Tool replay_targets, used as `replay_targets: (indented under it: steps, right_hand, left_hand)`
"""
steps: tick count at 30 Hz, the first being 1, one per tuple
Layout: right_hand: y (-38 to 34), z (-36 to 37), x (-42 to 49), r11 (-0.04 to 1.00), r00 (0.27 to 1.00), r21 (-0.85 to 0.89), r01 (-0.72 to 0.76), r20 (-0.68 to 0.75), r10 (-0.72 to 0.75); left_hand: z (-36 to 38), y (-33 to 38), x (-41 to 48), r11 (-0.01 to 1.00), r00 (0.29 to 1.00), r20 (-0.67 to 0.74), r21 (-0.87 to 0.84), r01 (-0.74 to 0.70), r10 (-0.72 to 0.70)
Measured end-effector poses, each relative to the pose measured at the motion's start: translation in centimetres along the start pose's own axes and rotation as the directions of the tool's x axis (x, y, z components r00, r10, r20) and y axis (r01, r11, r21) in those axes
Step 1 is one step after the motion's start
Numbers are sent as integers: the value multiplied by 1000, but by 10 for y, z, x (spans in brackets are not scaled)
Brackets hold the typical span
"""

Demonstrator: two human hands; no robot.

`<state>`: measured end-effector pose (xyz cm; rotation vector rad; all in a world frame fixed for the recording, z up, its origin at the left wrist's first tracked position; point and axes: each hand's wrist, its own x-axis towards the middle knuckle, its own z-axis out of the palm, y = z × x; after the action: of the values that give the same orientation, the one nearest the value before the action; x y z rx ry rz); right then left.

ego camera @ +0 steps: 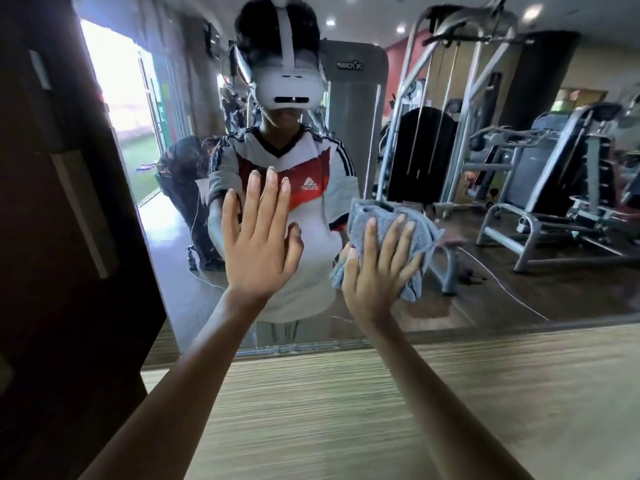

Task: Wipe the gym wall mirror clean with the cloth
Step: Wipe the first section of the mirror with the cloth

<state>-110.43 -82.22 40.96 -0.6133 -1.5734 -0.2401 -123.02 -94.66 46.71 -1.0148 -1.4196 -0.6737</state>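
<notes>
Two hands are at the mirror (pixel 502 289). The right hand (pixel 374 271) presses the bunched grey cloth (pixel 391 233) on the glass, fingers straight and spread. The left hand (pixel 258 237) lies bare and flat beside it, fingers apart. I think that bare palm may leave new marks. Streaks are hard to see, and the mirror's top and right side are cut off.

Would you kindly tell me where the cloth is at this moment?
In the head view, the grey cloth sits right of centre, pressed against the mirror under the right hand, just right of the raised left hand.
</notes>
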Motion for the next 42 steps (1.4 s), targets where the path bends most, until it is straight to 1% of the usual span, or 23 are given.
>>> replay_targets:
  steps: [3, 5, 7, 8, 9, 11, 12, 13, 14, 17, 20, 21, 24, 25, 26, 29, 30, 32, 34, 37, 40, 41, 42]
  right_hand:
    - [18, 1, -54, 967, 960, -7, 256, 120, -253]
    - [49, -3, -74, 896, 886, -51, 441, 180, -427]
    - [84, -11, -76, 846, 842, -79, 527, 183, -507]
    - [96, -14, -73, 866, 864, -80, 494, 159, -478]
    - [101, -15, -65, 910, 910, -84, 407, 124, -395]
    - [88, -13, -45, 991, 992, -66, 119, 47, -116]
    - [73, -11, -35, 999, 1000, -45, -18, 16, 19]
    - [56, -9, -27, 994, 995, -29, -102, 3, 102]
    - [39, -7, -21, 992, 992, -14, -126, 2, 126]
    - [1, 0, -24, 999, 999, 25, 29, 38, -30]
    - [-5, 7, -51, 980, 976, 58, 192, 88, -197]
    - [4, 6, -62, 962, 955, 52, 268, 119, -272]
    - [53, -4, -89, 851, 833, 6, 525, 200, -515]
    - [67, -9, -88, 838, 822, -12, 545, 205, -532]
    - [74, -12, -81, 858, 846, -32, 513, 185, -500]
    - [59, -12, -30, 977, 975, -40, 210, 75, -207]
    - [44, -10, -8, 991, 991, -34, 131, 42, -129]
    - [11, -7, 26, 997, 997, -23, 73, 13, -73]
    - [-13, -3, 40, 993, 993, -28, 113, 22, -112]
    - [-17, -2, 29, 967, 968, -62, 246, 74, -242]
    - [15, -11, 13, 880, 876, -74, 470, 164, -454]
    - [29, -16, 16, 851, 845, -80, 520, 193, -498]
    - [40, -22, 25, 840, 838, -104, 532, 205, -505]
  left_hand:
    - [1, 0, -10, 1000, 1000, 4, -11, 24, -24]
    - [1, -3, -22, 1000, 1000, 9, 8, 11, -11]
    - [0, -6, -32, 999, 999, 17, 18, -38, 38]
    - [0, -7, -35, 998, 998, 23, 17, -54, 53]
    - [0, -8, -36, 998, 998, 24, 16, -57, 57]
    - [0, -7, -35, 999, 999, 14, 27, -46, 45]
    - [1, -5, -34, 999, 999, 10, 35, -37, 37]
    - [1, -4, -35, 998, 999, 11, 45, -32, 32]
    - [1, -3, -36, 998, 999, 16, 56, -33, 32]
    - [1, -4, -37, 997, 999, 25, 65, -35, 33]
    - [2, -5, -38, 998, 999, 18, 58, -39, 38]
    - [2, -6, -38, 997, 999, 18, 59, -41, 40]
    - [1, -8, -39, 998, 999, 18, 49, -50, 50]
    - [1, -8, -39, 998, 999, 18, 42, -49, 48]
    - [0, -9, -38, 998, 999, 14, 37, -47, 47]
    - [0, -6, -36, 1000, 1000, -11, 20, -21, 22]
    - [0, -6, -34, 1000, 1000, -23, 24, -14, 14]
    - [0, -5, -30, 999, 999, -44, 43, 14, -12]
    - [-1, -7, -20, 995, 995, -74, 78, 65, -60]
    - [-3, -11, -4, 986, 990, -81, 118, 121, -112]
    - [-6, -16, 7, 989, 994, -32, 99, 109, -106]
    - [-8, -19, 11, 990, 993, -6, 80, 115, -115]
    - [-11, -23, 17, 990, 992, 18, 66, 123, -124]
